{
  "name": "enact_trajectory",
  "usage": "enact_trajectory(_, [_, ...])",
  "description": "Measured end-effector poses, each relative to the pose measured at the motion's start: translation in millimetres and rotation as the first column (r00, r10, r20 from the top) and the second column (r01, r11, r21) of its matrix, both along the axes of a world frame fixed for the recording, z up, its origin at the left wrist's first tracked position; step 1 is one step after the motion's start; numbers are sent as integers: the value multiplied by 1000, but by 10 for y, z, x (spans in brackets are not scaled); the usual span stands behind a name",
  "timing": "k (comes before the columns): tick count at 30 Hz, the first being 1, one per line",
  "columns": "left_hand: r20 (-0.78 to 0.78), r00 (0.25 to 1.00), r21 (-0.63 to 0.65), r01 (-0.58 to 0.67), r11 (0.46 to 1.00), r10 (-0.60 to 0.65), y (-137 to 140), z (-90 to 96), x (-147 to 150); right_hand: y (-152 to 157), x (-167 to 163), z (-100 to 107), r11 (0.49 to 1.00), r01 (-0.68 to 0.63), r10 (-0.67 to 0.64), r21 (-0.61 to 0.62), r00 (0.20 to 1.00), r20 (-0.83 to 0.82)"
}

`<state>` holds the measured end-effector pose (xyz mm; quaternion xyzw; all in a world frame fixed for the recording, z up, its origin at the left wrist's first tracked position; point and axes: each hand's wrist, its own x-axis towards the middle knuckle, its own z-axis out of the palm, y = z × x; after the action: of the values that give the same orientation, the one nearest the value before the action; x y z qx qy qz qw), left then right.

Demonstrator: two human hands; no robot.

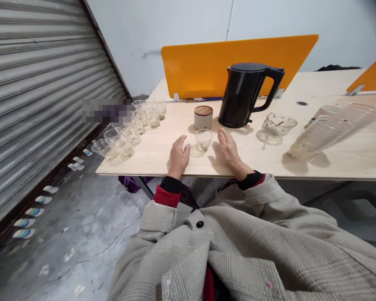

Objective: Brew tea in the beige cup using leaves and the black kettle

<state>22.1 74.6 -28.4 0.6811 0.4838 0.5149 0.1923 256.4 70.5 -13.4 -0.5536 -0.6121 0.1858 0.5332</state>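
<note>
A clear plastic cup stands upright between my hands, with a little dark, leaf-like matter at its bottom. To its left, my left hand rests at the table with fingers stretched out, holding nothing. On the other side my right hand is held edge-down, fingers straight and apart from the cup. Just behind the cup sits a small light canister with a wooden lid. A black electric kettle stands behind my right hand, its handle pointing right.
Several clear cups crowd the table's left end. Rightward are a glass bowl with dark bits, a leaning stack of plastic cups and a paper cup. An orange divider stands behind; a roller shutter is left.
</note>
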Motion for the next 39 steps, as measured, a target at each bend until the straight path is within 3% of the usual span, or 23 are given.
enact_trajectory(3, [-150, 989, 7, 2, 1000, -1, -21, 14, -47, -115, 105, -83, 999, -28, 23, 19, 977, 213])
enact_trajectory(6, [-345, 938, -66, 10, 998, -33, -85, 54, -26, -235, 133, -122, 996, -85, 80, -7, 912, 403])
enact_trajectory(12, [-741, 665, -249, -138, 959, -96, -240, 284, 95, -382, -16, 66, 965, -2, 206, -262, 624, 754])
enact_trajectory(16, [-797, 591, -273, -173, 946, -123, -291, 386, 127, -440, -72, 183, 949, 61, 235, -311, 521, 821])
enact_trajectory(25, [-814, 556, -271, -104, 957, -170, -330, 421, 122, -430, -61, 156, 953, 72, 221, -294, 497, 839])
enact_trajectory(39, [-820, 551, -276, -148, 950, -152, -346, 438, 126, -432, -66, 147, 952, 132, 169, -278, 531, 830])
